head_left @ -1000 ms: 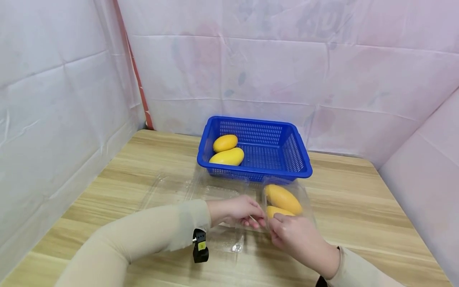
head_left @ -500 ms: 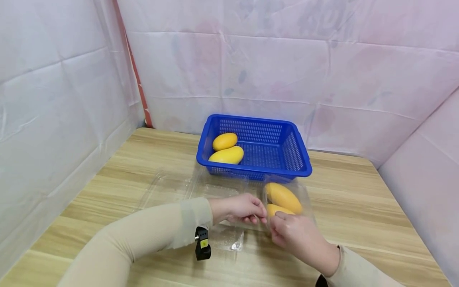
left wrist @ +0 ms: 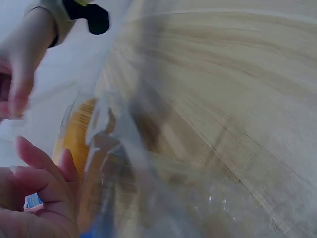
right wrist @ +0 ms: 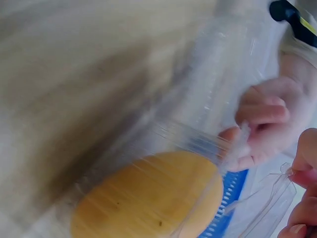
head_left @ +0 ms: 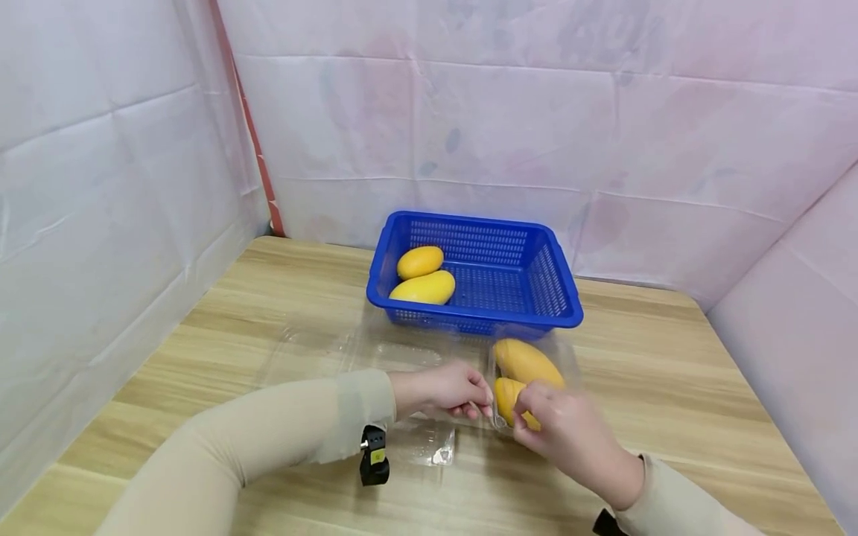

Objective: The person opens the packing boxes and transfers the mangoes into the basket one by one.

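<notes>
I judge the packing to be about half done: two smooth, orange-yellow, oval mangoes, the farther one (head_left: 529, 361) and the nearer one (head_left: 508, 394), sit in a clear, rectangular plastic container (head_left: 499, 420) just ahead of my right hand (head_left: 570, 432), while two more yellow mangoes, one shorter (head_left: 420, 262) and one longer (head_left: 424, 289), lie in a blue, rectangular, slotted plastic basket (head_left: 469, 311) well beyond both my hands. My right finger and thumb pinch a thin, clear plastic edge (right wrist: 277, 198), raised above the nearer mango; I take it for the container's lid, which does not look fastened. My left hand (head_left: 445, 391) is nearly closed, its fingertips pinching the container's rim on the side facing that hand, just left of my right grip. So the filling of this container seems done, and the closing looks to be in hand. Beyond and under my left hand lies more clear, shallow plastic packaging (head_left: 409, 353), spread flat on the pale wood-grained table (head_left: 670, 372), with no fruit that I can see in it; I would judge that the basket's pair is left for it. Whether any catch has snapped shut I cannot tell, the plastic being so transparent.
</notes>
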`<state>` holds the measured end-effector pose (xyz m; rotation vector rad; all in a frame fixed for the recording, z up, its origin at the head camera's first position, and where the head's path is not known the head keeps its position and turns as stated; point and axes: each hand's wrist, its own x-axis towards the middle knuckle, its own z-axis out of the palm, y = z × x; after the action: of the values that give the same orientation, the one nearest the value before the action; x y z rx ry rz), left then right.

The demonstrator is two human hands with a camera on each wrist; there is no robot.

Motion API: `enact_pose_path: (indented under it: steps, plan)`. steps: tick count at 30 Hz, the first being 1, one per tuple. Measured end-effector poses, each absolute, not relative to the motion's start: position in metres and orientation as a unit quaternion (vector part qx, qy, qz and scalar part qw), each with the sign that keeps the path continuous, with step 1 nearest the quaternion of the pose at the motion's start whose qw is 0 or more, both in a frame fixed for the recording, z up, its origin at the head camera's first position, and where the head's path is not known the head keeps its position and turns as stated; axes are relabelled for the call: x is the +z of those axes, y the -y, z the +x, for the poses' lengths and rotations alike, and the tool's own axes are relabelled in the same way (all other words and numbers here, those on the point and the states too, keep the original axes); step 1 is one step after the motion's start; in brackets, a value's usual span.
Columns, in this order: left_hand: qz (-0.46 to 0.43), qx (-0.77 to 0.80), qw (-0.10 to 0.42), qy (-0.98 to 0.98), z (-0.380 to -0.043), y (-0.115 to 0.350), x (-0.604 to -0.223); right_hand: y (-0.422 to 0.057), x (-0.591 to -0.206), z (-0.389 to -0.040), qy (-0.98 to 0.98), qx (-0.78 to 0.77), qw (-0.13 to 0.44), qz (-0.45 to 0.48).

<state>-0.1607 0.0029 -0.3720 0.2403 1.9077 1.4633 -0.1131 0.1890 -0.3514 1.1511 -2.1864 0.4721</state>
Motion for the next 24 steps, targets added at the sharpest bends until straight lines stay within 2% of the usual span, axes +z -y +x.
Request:
enact_pose_path:
  steps: [12, 15, 24]
  plan:
    - [0.102, 0.545, 0.401, -0.729, -0.168, 0.005, -0.358, -0.190, -0.364, -0.109, 0.825, 0.160, 0.293, 0.457]
    - [0.098, 0.535, 0.396, -0.740, -0.174, 0.008, -0.354, -0.187, -0.366, -0.105, 0.830, 0.152, 0.285, 0.456]
    - [0.058, 0.574, 0.368, -0.729, -0.201, 0.002, -0.359, -0.182, -0.353, -0.106, 0.853, 0.165, 0.184, 0.460]
